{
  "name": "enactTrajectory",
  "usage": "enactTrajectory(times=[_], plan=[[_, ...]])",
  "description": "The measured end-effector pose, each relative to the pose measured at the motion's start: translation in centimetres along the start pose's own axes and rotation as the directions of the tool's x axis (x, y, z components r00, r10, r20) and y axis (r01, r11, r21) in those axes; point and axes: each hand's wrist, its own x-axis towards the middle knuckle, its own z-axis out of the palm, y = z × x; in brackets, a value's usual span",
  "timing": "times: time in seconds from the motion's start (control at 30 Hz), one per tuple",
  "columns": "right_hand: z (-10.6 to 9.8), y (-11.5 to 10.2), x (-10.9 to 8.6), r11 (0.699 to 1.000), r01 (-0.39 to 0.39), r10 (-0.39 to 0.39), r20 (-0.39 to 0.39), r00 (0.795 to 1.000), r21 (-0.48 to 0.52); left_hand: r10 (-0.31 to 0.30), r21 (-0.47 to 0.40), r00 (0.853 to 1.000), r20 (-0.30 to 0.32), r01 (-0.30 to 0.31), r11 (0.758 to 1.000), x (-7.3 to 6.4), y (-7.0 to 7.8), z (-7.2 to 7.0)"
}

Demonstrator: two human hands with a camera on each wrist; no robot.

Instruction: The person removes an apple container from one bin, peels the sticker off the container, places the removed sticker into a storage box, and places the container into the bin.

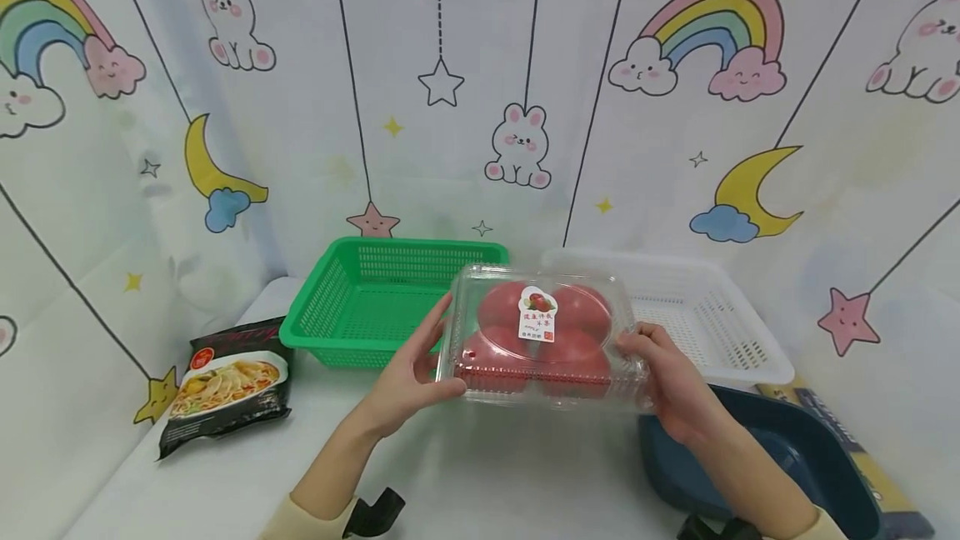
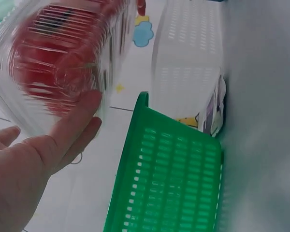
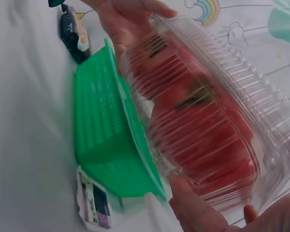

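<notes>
A clear plastic clamshell box of large red round fruit is held up in the air, its lid closed and a small white label on top. My left hand grips the box's left end, thumb in front and fingers behind and beneath. At the opposite end, my right hand holds it with the thumb over the edge. The right wrist view shows the ribbed underside and the right fingers pressed under it. Behind the box stand a green plastic basket and a white basket.
A black noodle packet lies left of the green basket. A dark blue tub stands at the right front, over a patterned blue and yellow thing. A small white and purple packet sits near the baskets. A printed curtain hangs behind.
</notes>
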Motion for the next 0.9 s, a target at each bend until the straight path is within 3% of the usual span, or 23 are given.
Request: enactTrajectory(times=[0.23,0.43,0.67,0.9], plan=[[0.7,0.7,-0.6,0.997,-0.077,0.081,0.126,0.989,-0.03,-0.008,-0.018,0.999,0.042,0.009,1.0,-1.9,0.1,-1.1],[1.0,1.5,-1.2,0.987,-0.128,0.145,0.194,0.97,-0.093,-0.049,-0.024,0.996,0.072,0.051,0.998,-3.6,0.4,-1.6],[1.2,2.8,-1.9,0.983,-0.104,0.145,0.285,0.948,-0.153,-0.091,-0.071,0.99,0.109,0.099,0.992,-5.9,0.6,-1.8],[1.2,4.5,-2.2,0.978,-0.118,0.167,0.309,0.936,-0.17,-0.111,-0.125,0.985,0.132,0.128,0.984,-7.8,-0.4,-1.3]])
